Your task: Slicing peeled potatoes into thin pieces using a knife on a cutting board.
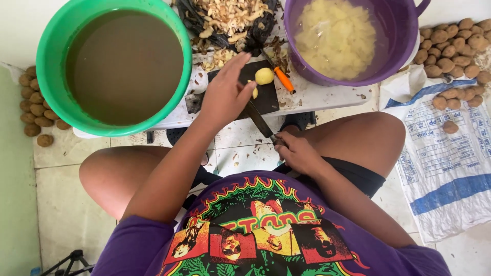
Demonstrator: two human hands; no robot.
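Observation:
My left hand [225,94] reaches over a dark cutting board [268,97], fingers spread, covering a small yellow piece of peeled potato. A peeled round potato [264,76] lies on the board just beyond the fingertips. Held in my right hand [298,152] by its handle is a knife [260,121], the blade pointing up toward the board. An orange-handled peeler [283,79] lies at the board's right edge.
A green tub [56,46] of murky water stands at the left, a purple tub [399,46] of peeled potato pieces in water at the right. Peelings [230,18] are heaped on a dark bag behind the board. Unpeeled potatoes [452,48] lie on a white sack [450,168]; more potatoes [35,105] lie at far left.

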